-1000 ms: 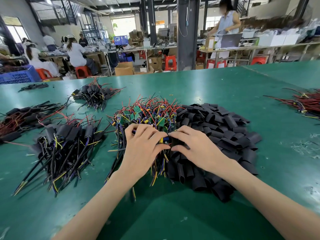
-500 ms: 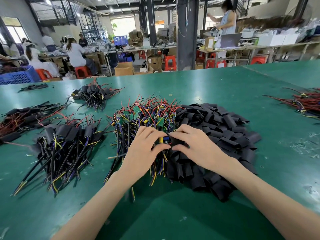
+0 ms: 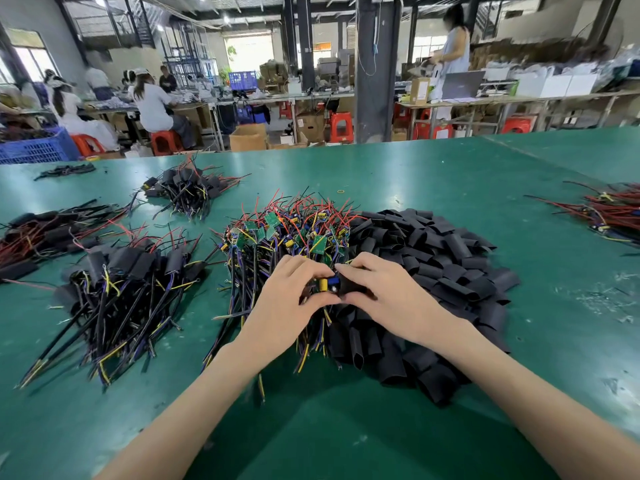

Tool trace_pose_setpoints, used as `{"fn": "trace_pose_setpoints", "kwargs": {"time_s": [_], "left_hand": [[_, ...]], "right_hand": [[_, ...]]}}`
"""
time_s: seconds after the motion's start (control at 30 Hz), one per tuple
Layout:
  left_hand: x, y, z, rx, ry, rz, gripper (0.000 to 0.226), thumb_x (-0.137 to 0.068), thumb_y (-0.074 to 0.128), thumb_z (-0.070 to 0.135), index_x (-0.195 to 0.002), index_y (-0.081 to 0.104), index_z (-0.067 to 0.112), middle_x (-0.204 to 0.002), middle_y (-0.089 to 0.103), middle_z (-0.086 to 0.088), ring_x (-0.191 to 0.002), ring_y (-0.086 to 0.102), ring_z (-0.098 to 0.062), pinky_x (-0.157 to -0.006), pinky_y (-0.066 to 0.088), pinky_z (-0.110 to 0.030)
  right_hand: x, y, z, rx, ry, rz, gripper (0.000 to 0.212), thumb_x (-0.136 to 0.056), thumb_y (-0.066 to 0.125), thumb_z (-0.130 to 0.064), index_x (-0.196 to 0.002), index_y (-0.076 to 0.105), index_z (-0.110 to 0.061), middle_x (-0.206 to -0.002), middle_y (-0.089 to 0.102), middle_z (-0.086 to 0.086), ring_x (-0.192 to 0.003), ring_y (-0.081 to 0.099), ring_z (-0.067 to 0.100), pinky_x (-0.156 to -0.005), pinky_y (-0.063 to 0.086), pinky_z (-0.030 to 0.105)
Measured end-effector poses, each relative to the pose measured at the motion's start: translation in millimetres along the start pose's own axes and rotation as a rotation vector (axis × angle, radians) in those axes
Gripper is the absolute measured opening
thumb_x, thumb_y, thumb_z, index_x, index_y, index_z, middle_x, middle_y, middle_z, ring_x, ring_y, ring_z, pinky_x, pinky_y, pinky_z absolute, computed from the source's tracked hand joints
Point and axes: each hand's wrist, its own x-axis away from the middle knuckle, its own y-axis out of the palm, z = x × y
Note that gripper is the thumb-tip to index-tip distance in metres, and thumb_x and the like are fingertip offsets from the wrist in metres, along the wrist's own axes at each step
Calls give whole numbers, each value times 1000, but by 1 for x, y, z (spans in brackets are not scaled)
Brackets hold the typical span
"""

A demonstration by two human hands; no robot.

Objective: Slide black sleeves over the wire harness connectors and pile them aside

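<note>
Green counter [image 3: 415, 174], scuffed at right. Behind it: dark pillar [image 3: 375, 81], open cardboard box [image 3: 247, 137], red stools [image 3: 341, 126], blue crate [image 3: 34, 148] far left. Seated workers [image 3: 152, 105] at left benches. One standing person [image 3: 453, 50] beside a laptop [image 3: 462, 85].

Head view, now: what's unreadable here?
1. Head view: how far the black tube sleeve covers the small board with the yellow capacitor; the right hand hides it.
2. Head view: red wire bundle at far right; cut off by the frame edge.
3. Head view: markings on green boards; too small.
</note>
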Motion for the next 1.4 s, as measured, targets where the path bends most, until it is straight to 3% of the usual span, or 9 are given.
{"fn": "trace_pose_setpoints", "kwargs": {"time_s": [0.23,0.43,0.57,0.73,0.9,1.03,1.23,1.4], "left_hand": [[3,-1,-1,-4,5,-31,26,-87,63,6,-113,61,11,-105,51,11,-101,48,-9,-92,34,-13],[3,-3,-3,-12,-43,-18,25,-88,64,11,-113,63,13,-104,53,11,-97,50,-8,-89,32,-7],[3,-2,-3,-3,-40,-2,24,-88,64,13,-112,63,14,-102,56,8,-93,49,-5,-86,33,-8],[3,0,-5,37,-10,25,24,-84,69,10,-107,65,15,-98,55,10,-87,47,3,-84,33,-6],[3,0,-5,71,20,26,24,-83,69,6,-104,65,17,-100,50,24,-90,49,3,-84,36,-7],[3,0,-5,64,26,23,23,-84,67,7,-105,65,16,-99,49,27,-90,48,5,-84,34,-6],[3,0,-4,64,10,61,23,-83,69,6,-106,68,12,-98,52,4,-89,50,1,-85,37,-9],[3,-2,-2,63,-12,73,21,-83,69,6,-103,67,12,-91,50,5,-86,50,9,-81,34,-4]], "right_hand": [[0,-3,3,-41,7,4,53,-86,66,-26,-134,51,-9,-109,54,4,-90,48,12,-83,37,20],[1,-1,2,6,0,7,50,-90,61,-21,-137,47,-12,-113,52,4,-100,52,21,-89,42,31],[2,-2,2,42,-3,37,47,-91,60,-26,-135,50,-12,-112,53,4,-97,56,23,-85,46,37],[1,-5,2,-30,-11,29,47,-90,61,-24,-132,52,-8,-109,56,7,-98,55,22,-89,42,31],[0,-6,3,-117,16,16,47,-88,64,-25,-131,54,-8,-109,57,2,-98,53,14,-89,35,17],[0,-8,2,-151,11,35,47,-85,67,-23,-128,56,-8,-108,58,0,-98,52,11,-91,37,19],[0,-9,-1,-118,-20,53,46,-85,68,-22,-128,57,-8,-108,58,2,-94,50,8,-87,33,15],[2,-5,-1,-16,-56,42,44,-89,63,-21,-129,54,-6,-108,55,5,-93,53,17,-84,36,19]]}}
